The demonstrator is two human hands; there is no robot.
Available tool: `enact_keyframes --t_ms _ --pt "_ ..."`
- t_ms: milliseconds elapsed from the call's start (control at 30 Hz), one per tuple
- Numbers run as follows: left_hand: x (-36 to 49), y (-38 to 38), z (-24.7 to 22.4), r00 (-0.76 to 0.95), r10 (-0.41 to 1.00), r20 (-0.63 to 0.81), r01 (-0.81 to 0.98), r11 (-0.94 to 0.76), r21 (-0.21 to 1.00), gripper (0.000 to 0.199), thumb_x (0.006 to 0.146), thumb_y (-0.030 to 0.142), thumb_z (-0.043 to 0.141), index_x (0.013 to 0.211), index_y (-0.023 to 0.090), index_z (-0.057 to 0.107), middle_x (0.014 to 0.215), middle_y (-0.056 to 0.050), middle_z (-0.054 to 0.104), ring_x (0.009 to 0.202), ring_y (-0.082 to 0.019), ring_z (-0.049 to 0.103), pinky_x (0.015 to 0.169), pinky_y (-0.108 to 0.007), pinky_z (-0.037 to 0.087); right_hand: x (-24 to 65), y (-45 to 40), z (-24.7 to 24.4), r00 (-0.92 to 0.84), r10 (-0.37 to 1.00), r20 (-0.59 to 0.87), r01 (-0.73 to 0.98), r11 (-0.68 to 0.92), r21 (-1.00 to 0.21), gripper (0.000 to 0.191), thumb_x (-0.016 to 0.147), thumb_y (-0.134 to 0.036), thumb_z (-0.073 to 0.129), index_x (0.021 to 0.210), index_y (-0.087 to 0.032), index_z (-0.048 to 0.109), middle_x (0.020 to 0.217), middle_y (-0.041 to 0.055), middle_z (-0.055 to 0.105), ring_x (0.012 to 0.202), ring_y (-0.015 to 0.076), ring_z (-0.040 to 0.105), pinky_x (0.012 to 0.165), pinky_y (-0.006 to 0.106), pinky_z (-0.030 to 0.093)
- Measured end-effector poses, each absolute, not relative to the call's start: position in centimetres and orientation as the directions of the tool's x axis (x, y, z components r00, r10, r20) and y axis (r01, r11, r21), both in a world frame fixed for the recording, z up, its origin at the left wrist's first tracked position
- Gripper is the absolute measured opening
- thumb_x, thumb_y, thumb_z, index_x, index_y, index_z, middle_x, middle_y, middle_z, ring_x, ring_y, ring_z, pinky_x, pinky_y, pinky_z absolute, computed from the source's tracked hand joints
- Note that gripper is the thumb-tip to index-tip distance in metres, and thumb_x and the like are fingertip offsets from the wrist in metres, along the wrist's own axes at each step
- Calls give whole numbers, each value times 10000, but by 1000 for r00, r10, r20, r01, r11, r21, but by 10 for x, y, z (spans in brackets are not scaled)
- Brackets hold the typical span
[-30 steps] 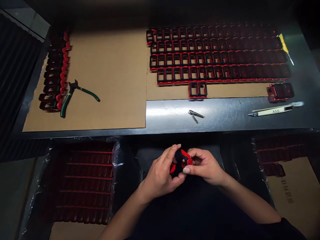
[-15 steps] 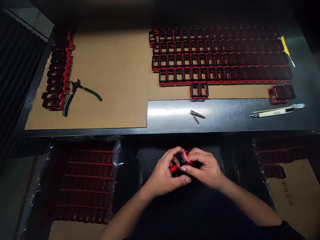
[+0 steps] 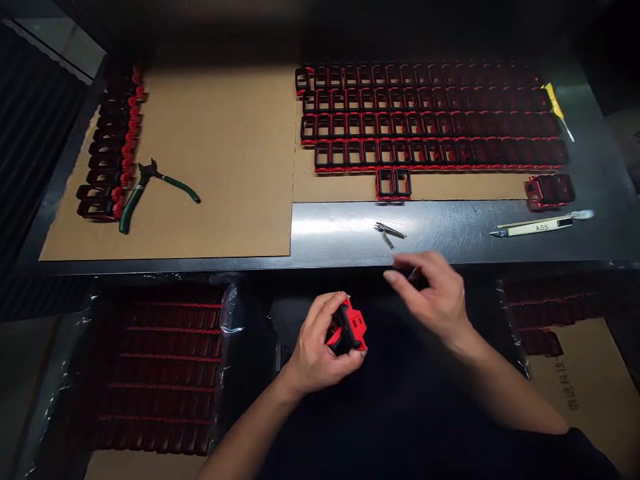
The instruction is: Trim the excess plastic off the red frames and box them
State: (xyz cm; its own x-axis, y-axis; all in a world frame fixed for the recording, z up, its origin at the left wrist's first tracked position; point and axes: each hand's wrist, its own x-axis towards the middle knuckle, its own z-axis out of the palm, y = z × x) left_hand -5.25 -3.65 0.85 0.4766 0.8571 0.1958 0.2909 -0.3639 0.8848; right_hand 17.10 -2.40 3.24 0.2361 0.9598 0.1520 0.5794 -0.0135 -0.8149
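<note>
My left hand (image 3: 317,347) is closed round a red and black plastic frame (image 3: 356,325), held below the bench's front edge with its red face turned to the right. Up and to the right, my right hand (image 3: 437,297) is apart from the frame. Its thumb and fingers are spread and somewhat blurred, and I see nothing held between them. Just beyond these fingertips, small metal nippers (image 3: 390,233) lie on the bare metal of the bench (image 3: 330,230).
Rows of similar frames (image 3: 370,125) cover the right cardboard; more stand at left beside green-handled cutters (image 3: 137,193). A cutter knife marked A55 (image 3: 543,227) and a yellow-handled tool (image 3: 554,103) lie at right. Below, plastic-lined boxes (image 3: 230,327) flank me, holding more frames.
My right hand has let go of the frame and moved up and right towards the bench edge. In my left hand the frame has turned, showing its red side.
</note>
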Motion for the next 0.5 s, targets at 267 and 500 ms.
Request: enact_keyframes --t_ms 267,500 --pt "-54 -37 26 542 822 174 217 -336 917 735 718 246 757 1384 203 448 1207 -125 550 1051 -244 639 862 -377 608 207 -1 30 117 935 336 847 82 -525 185 826 -301 742 963 -177 727 816 55 719 724 227 661 700 374 557" --pt "-55 -35 21 559 788 257 131 -389 912 796 762 313 749 1464 193 393 1212 -153 552 1081 -279 635 890 -443 604 177 -85 52 -160 962 219 472 270 -839 256 826 -109 714 1068 -195 715 953 64 741 844 182 729 746 279 612"
